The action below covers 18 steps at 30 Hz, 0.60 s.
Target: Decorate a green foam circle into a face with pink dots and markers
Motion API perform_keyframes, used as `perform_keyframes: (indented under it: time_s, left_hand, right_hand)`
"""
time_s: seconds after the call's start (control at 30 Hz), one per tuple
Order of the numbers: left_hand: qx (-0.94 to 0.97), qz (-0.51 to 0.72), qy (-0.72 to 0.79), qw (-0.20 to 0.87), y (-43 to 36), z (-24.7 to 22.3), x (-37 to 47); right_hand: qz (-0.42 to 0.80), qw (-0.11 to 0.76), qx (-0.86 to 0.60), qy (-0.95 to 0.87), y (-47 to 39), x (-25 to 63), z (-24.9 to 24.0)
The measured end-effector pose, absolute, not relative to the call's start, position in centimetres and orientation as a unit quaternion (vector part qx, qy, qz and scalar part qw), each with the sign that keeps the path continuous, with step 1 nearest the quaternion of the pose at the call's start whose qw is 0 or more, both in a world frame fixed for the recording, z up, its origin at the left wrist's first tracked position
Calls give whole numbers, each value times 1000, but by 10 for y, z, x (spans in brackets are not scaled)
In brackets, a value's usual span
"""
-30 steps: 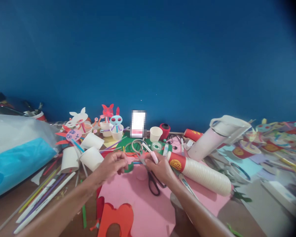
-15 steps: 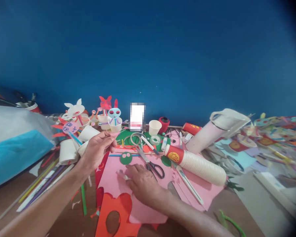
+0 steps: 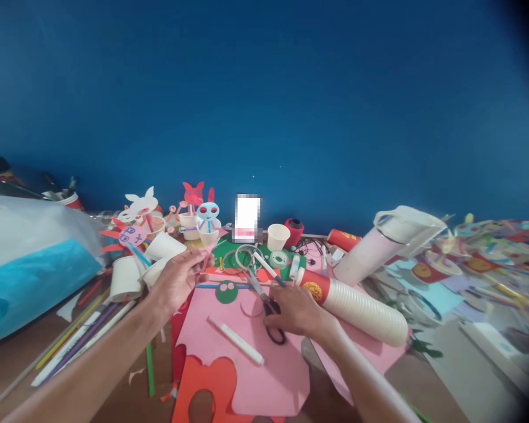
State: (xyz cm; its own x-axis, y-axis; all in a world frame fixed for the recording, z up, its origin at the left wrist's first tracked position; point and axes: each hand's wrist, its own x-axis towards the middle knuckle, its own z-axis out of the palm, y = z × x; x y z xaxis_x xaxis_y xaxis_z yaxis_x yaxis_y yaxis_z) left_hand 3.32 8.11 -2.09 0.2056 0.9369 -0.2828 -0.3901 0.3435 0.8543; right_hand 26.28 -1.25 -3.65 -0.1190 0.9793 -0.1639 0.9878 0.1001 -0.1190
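Setting: a deep blue wall behind a brown craft table (image 3: pixel 22 364) crowded with paper, cups and straws.
Right hand (image 3: pixel 296 310): lies over the black-handled scissors (image 3: pixel 264 296), fingers curled onto the handles; whether it has closed on them I cannot tell.
Scissors: flat on the pink paper sheet (image 3: pixel 264 364), blades pointing away from the hand towards the wall.
Left hand (image 3: pixel 178 279): raised just left of the scissors, thumb and fingers pinching a small pink scrap (image 3: pixel 206 252).
Near the right hand: a white glue stick (image 3: pixel 237 341) lies on the pink sheet just to its left; a green paper face (image 3: pixel 226 291) sits beyond that.
Right of the grip: a stack of paper cups (image 3: pixel 357 302) lies on its side, touching the pink sheet.
Left of the left hand: loose white paper cups (image 3: pixel 126 277) and straws (image 3: pixel 79 338).
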Motion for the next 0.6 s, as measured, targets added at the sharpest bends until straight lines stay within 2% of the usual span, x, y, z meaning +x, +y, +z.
perform_keyframes:
  time_s: [0.1,0.3,0.4,0.47,0.6]
  left_hand:
    - [323,472,409,711,80,-22,34]
    - [336,472,407,706,78,-24,35]
    - [343,469,413,701,77,-22,35]
    - [351,471,406,701,77,-20,34]
    - [352,488,397,694,80,-17,29]
  right_hand:
    - [-124,10,644,755,-10,272,-38]
    - [-90,17,658,747,-8,272,-41]
    - [-107,-9,657,746,-10,278,-31]
    - [-153,-50,655,738,-13,287,-19]
    - [-328,-126,607,713,-19,305,6]
